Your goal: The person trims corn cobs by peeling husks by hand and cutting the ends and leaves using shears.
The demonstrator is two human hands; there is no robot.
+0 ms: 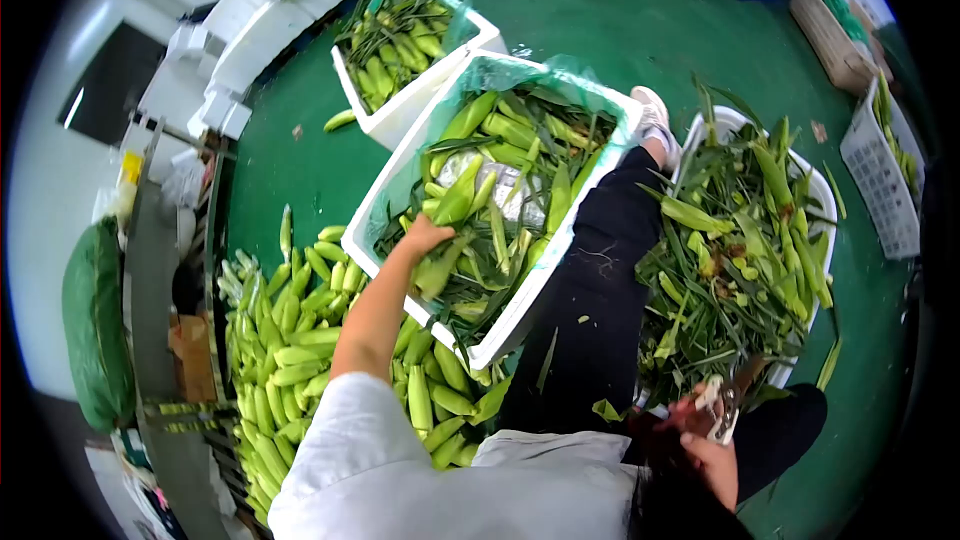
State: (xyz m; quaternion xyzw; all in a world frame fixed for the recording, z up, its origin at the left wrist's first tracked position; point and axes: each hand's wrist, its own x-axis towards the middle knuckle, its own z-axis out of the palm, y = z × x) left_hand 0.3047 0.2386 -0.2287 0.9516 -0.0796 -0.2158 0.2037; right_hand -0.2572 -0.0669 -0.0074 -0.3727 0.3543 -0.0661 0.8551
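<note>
My left hand [430, 237] reaches into a white foam box [362, 230] lined with green plastic, its fingers closed around an ear of corn [459, 196] in green husk. More husked ears and loose leaves lie around it, beside a silvery wrapped pack [515, 202]. Low on the right, my right hand [708, 462] is closed on a knife [728, 408] with a pale handle part and a brownish blade, partly blurred. It is close to the near edge of a white basket [826, 202] heaped with stripped husks and leaves [725, 275].
A pile of trimmed corn ears [290, 350] covers the floor at left. Behind stands a second foam box [485, 38] of corn. A metal rack [160, 340] and a green sack [97, 325] are far left; a white crate [885, 185] stands right. My leg [600, 270] stretches between box and basket.
</note>
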